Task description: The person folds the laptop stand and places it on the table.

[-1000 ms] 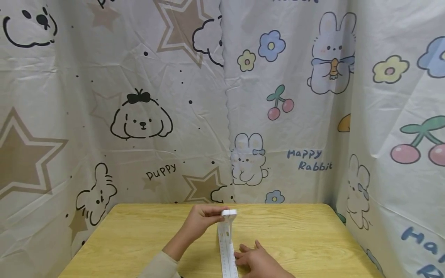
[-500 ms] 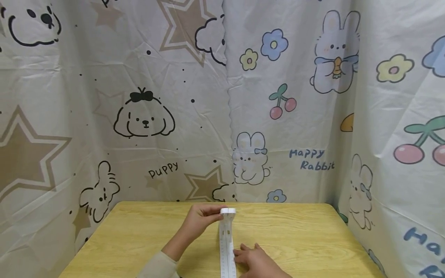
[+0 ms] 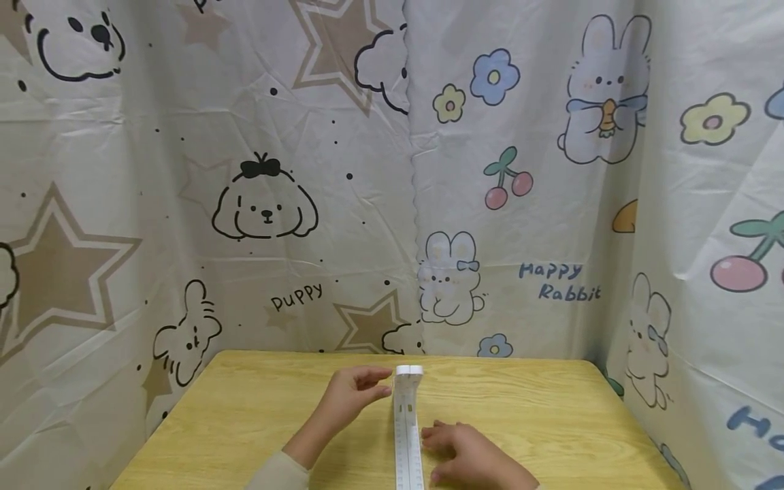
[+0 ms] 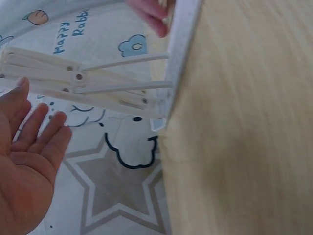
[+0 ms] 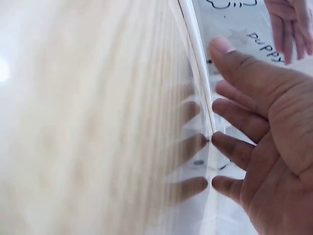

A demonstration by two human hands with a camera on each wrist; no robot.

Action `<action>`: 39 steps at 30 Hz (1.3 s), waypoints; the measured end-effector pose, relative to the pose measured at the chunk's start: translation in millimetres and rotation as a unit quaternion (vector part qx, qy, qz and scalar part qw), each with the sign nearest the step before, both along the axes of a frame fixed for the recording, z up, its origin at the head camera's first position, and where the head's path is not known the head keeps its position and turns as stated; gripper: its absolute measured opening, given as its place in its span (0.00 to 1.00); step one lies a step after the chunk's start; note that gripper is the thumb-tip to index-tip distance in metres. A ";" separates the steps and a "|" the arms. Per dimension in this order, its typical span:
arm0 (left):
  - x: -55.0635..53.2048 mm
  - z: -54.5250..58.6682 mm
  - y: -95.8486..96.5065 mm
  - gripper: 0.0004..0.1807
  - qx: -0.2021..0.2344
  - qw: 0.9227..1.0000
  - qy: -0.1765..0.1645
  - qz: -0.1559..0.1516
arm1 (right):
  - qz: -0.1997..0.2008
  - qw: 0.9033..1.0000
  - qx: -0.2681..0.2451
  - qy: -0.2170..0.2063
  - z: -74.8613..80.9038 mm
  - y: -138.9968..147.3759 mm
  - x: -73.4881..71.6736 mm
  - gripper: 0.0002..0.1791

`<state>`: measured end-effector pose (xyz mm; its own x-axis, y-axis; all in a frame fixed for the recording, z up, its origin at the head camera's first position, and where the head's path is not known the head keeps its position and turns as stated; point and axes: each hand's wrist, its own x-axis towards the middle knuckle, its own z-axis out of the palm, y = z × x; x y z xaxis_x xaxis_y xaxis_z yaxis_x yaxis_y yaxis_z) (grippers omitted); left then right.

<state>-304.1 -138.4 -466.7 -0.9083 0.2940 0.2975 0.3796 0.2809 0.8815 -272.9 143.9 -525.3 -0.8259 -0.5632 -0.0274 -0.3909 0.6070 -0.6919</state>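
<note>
A white folding stand (image 3: 408, 442), with a long slotted base lying on the table and a raised arm, is in the middle of the head view. In the left wrist view two thin struts join its raised arm (image 4: 41, 73) to the base. My left hand (image 3: 350, 397) is beside the top of that arm, fingers spread and slightly bent, holding nothing; a small gap shows between the fingertips and the stand. On the other side my right hand (image 3: 470, 454) is low by the base, fingers loosely bent. In the right wrist view its fingertips (image 5: 222, 139) hover right at the tabletop's surface.
The wood-grain table (image 3: 294, 381) carries the stand. Behind it and at both sides hangs a pale curtain (image 3: 361, 204) printed with puppies, rabbits, stars and flowers.
My left hand has let go of the top of the stand's arm and drawn slightly left. My right hand has moved a little away from the base. The head view has shifted slightly.
</note>
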 end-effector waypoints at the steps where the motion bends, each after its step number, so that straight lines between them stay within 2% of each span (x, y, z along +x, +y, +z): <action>1: -0.4 -3.6 -1.4 0.18 -0.014 1.000 -0.004 0.004 | -0.005 1.000 -0.007 -0.001 -1.0 1.2 -2.4 0.26; 4: -2.8 -16.3 -4.1 0.17 -0.058 0.998 -0.010 0.019 | -0.017 0.999 -0.032 0.002 -2.7 4.4 -11.7 0.27; 9: -5.5 -33.1 -3.8 0.17 -0.087 0.996 -0.014 0.023 | -0.023 0.997 -0.065 0.028 -4.1 5.4 -29.9 0.24; 18: -16.4 -48.1 10.9 0.14 -0.130 0.991 0.003 0.025 | -0.070 0.989 -0.104 0.076 -10.3 -3.8 -59.5 0.18; 23: -24.4 -51.7 18.5 0.11 -0.158 0.987 0.011 0.024 | -0.055 0.989 -0.122 0.065 -17.0 -9.3 -73.6 0.16; 27: -33.3 -57.0 20.6 0.10 -0.183 0.983 0.017 0.012 | -0.039 0.992 -0.110 0.056 -18.8 -14.6 -81.7 0.16; 34: -44.4 -65.9 19.0 0.06 -0.216 0.976 0.009 -0.011 | -0.006 0.995 -0.088 0.051 -18.8 -24.8 -87.6 0.13; 39: -47.7 -67.9 21.7 0.05 -0.234 0.972 0.015 -0.025 | -0.011 0.996 -0.073 0.049 -20.3 -25.9 -90.1 0.10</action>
<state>-351.8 -116.7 -534.6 -0.8823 0.4475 0.1460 0.4264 0.6286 0.6504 -363.0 118.0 -545.6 -0.8330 -0.5366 0.1349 -0.4482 0.5115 -0.7331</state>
